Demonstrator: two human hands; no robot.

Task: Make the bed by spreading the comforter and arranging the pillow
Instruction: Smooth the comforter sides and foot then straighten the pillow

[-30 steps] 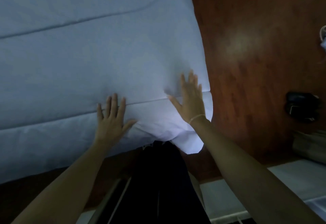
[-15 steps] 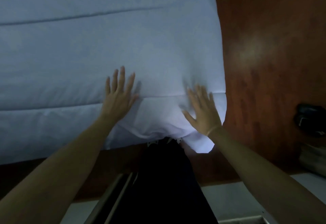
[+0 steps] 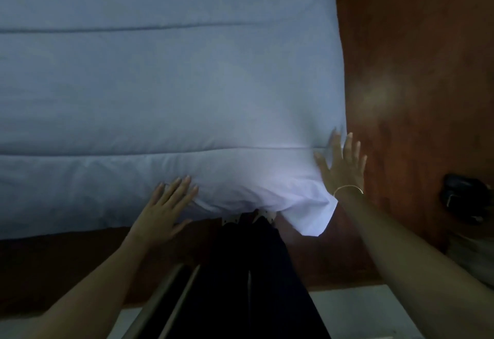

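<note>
The pale blue quilted comforter (image 3: pixel 165 92) covers the bed and fills most of the view, with stitched seams running across it. Its near right corner (image 3: pixel 307 218) hangs loose over the bed's edge. My left hand (image 3: pixel 163 210) lies flat with straight fingers on the comforter's near hem. My right hand (image 3: pixel 342 165), a thin bracelet on its wrist, presses flat on the comforter's right edge. No pillow is in view.
A reddish wooden floor (image 3: pixel 414 71) lies to the right of the bed. A dark object (image 3: pixel 465 197) sits on the floor at the far right. My dark trousers (image 3: pixel 248 272) stand against the bed's near side, with a pale ledge (image 3: pixel 344 309) below.
My left hand slid back toward me to the hem. My right hand swept rightward and outward to the comforter's right edge. The fabric near the corner looks smoother.
</note>
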